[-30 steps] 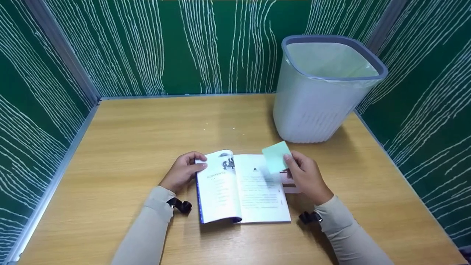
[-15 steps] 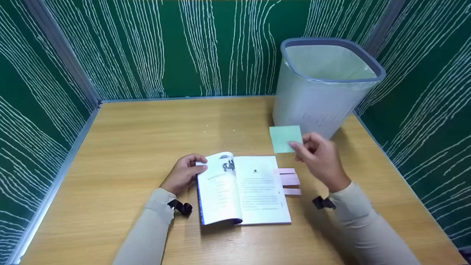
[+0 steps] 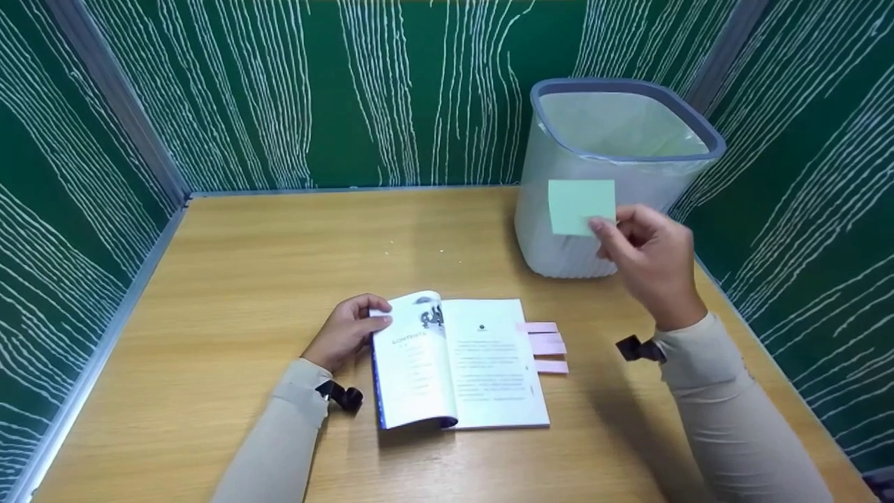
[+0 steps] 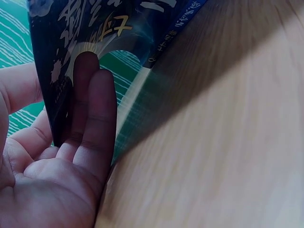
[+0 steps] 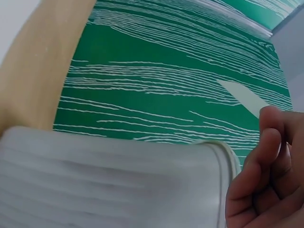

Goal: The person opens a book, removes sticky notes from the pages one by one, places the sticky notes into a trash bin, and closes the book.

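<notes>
An open book (image 3: 489, 381) lies on the table, with its left side raised a little. My left hand (image 3: 346, 328) grips the outer edge of that side, thumb on the page; in the left wrist view its fingers lie behind the dark blue cover (image 4: 114, 28). My right hand (image 3: 656, 262) pinches a pale green sticky note (image 3: 576, 202) by its lower right corner. From the head camera, the note overlaps the front of the white trash bin (image 3: 587, 258). Several pink sticky tabs (image 3: 548, 344) stick out from the book's right edge.
The bin, with its grey rim (image 3: 649, 157) and a thin liner bag, stands at the table's back right. Green walls (image 3: 335, 91) with white lines enclose the wooden table (image 3: 293, 244). Tiny white specks lie on the wood beyond the book.
My right hand has lifted the green note off the area over the book, up and to the right, towards the bin. The pink tabs came into full view. My left hand stays put.
</notes>
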Tool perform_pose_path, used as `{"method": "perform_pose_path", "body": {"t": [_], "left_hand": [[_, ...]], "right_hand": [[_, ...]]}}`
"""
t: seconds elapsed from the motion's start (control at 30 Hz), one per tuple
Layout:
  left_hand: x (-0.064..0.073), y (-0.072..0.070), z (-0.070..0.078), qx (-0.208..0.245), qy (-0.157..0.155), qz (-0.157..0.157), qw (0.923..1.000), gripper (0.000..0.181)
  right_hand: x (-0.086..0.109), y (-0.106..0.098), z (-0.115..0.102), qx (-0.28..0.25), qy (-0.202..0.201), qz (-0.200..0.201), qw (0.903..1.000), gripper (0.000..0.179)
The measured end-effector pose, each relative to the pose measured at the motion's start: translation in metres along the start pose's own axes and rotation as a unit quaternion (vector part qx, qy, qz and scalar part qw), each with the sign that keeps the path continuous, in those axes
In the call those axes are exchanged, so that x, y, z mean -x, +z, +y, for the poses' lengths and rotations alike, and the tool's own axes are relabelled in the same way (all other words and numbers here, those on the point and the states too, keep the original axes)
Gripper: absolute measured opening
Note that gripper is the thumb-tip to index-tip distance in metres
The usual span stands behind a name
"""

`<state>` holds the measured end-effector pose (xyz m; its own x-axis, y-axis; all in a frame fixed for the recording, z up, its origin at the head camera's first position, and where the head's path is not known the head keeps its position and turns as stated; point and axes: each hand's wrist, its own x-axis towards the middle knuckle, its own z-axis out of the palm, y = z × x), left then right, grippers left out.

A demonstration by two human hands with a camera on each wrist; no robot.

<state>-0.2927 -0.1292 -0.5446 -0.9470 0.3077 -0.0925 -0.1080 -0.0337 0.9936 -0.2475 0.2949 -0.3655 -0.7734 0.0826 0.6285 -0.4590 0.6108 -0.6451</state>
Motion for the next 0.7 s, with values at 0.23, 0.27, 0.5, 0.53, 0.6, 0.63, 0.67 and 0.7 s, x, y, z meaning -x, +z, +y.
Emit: {"method": "perform_pose_path", "body": {"t": [0.23, 0.27, 0.5, 0.53, 0.6, 0.63, 0.67, 0.7], "left_hand": [[0.001, 0.002, 0.0, 0.001, -0.001, 0.004, 1.0, 0.023], [0.001, 0.002, -0.001, 0.0, -0.001, 0.004, 1.0, 0.022], [0.0, 0.002, -0.003, 0.014, 0.003, -0.003, 0.9999, 0.023], [0.0, 0.002, -0.003, 0.018, 0.003, -0.004, 0.9998, 0.024], [-0.001, 0.002, -0.003, 0.019, 0.002, -0.006, 0.9998, 0.024], [-0.001, 0.001, -0.003, 0.016, 0.002, -0.006, 0.9998, 0.025], [-0.001, 0.001, -0.003, 0.014, 0.001, -0.006, 0.9999, 0.025], [-0.001, 0.001, -0.002, 0.013, 0.0, -0.006, 0.9999, 0.025]], "right_hand": [[-0.015, -0.006, -0.006, -0.004, -0.016, -0.005, 0.9999, 0.022], [-0.017, -0.006, -0.008, -0.001, -0.016, -0.007, 0.9999, 0.022], [-0.033, -0.015, -0.033, 0.031, -0.018, 0.008, 0.9993, 0.024], [-0.036, -0.017, -0.037, 0.036, -0.018, 0.015, 0.9991, 0.024], [-0.04, -0.02, -0.046, 0.043, -0.018, 0.028, 0.9985, 0.024], [-0.043, -0.022, -0.05, 0.045, -0.017, 0.034, 0.9983, 0.025], [-0.045, -0.024, -0.053, 0.048, -0.012, 0.04, 0.998, 0.025], [-0.048, -0.025, -0.055, 0.049, -0.009, 0.046, 0.9977, 0.026]]}}
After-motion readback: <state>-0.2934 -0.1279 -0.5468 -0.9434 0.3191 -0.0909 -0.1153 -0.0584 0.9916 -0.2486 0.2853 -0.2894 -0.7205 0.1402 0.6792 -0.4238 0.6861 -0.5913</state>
